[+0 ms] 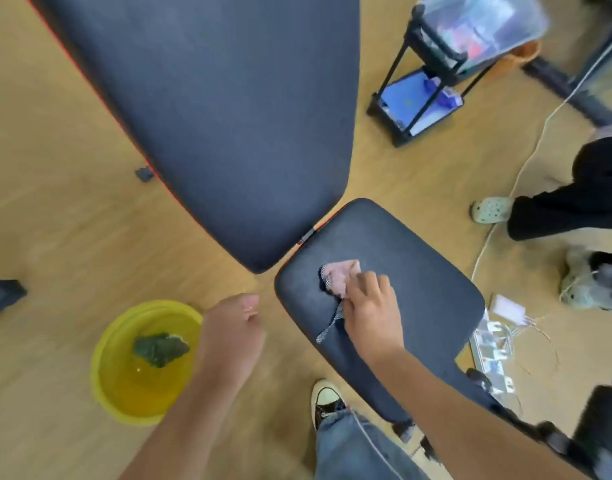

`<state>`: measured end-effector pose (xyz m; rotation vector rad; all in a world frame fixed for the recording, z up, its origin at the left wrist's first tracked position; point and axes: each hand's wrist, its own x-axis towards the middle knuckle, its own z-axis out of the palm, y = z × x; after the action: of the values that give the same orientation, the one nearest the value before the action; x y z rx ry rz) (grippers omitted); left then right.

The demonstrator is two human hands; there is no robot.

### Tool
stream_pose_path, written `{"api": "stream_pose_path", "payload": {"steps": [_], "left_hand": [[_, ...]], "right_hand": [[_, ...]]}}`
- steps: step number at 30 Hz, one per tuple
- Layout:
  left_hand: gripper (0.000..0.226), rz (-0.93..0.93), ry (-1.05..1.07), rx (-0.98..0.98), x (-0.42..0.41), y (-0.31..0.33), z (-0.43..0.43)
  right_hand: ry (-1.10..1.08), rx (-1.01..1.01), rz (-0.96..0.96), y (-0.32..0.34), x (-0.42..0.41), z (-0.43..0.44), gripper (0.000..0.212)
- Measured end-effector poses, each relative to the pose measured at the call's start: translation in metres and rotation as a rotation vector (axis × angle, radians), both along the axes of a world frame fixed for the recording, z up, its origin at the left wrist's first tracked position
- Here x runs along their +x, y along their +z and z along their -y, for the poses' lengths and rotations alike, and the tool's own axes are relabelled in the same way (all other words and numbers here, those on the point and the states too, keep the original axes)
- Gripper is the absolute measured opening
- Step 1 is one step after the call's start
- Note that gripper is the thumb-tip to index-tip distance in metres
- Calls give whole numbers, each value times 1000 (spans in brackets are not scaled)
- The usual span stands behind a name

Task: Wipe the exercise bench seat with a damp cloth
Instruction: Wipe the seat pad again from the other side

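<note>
The dark padded bench seat [418, 271] lies at centre right, below the long backrest pad [221, 109]. My right hand [370, 306] presses a pink and grey cloth [339, 277] flat onto the seat's left half, fingers over its lower edge. My left hand [233, 330] hovers over the floor left of the seat, fingers curled shut with nothing in them.
A yellow basin [107, 362] of water with a dark green cloth [160, 348] sits on the wooden floor at lower left. My sneaker [327, 398] stands by the seat. Another person's legs and shoe [491, 209] are at right, near a white cable [526, 157] and a black rack [422, 84].
</note>
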<state>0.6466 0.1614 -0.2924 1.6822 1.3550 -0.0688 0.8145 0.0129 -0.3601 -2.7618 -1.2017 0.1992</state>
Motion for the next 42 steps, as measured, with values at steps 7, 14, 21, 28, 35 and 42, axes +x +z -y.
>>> {"api": "stream_pose_path", "payload": {"steps": [7, 14, 21, 28, 35, 42], "left_hand": [[32, -262, -359, 149, 93, -29, -1], [46, -417, -542, 298, 102, -42, 0], [54, -405, -565, 293, 99, -47, -15], [51, -180, -455, 176, 91, -41, -25], [14, -141, -487, 234, 81, -49, -34], [50, -140, -355, 63, 85, -39, -37]], "right_hand": [[230, -66, -17, -4, 3, 14, 46], [90, -20, 77, -1, 91, 50, 62], [117, 100, -215, -5, -28, -1, 49], [29, 123, -60, -14, 74, -5, 39], [247, 205, -134, -20, -36, -46, 42], [-222, 203, 14, -10, 103, -45, 8]]}}
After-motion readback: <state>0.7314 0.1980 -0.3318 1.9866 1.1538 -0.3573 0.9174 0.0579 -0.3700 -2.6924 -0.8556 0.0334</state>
